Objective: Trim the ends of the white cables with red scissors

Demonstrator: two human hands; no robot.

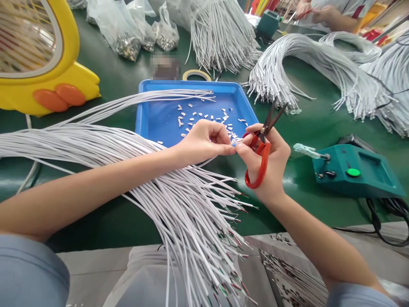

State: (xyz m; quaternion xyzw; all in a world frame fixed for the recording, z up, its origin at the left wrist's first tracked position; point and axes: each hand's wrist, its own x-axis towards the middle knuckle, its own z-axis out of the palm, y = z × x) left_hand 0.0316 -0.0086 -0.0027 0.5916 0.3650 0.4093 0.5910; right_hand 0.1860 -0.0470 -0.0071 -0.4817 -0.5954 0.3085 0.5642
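My left hand (209,138) is closed in a pinch on a white cable, with most of the cable hidden behind the fingers. My right hand (271,157) holds scissors (262,166) with red handles, their dark blades parted and pointing up and away. The right thumb and a finger meet the left fingertips at the cable's end, where a small blue spot shows. Beneath my left forearm lies a large bundle of white cables (179,192), its cut ends showing red, green and dark wires. Behind both hands sits a blue tray (153,115) with small white offcuts and several longer cables across it.
A teal machine (358,170) with a green button stands at right. More cable bundles (306,47) lie at the back, beside bags of metal parts (166,34) and a tape roll (196,76). A yellow fan (70,81) stands left. Another person's hands (319,15) work across the table.
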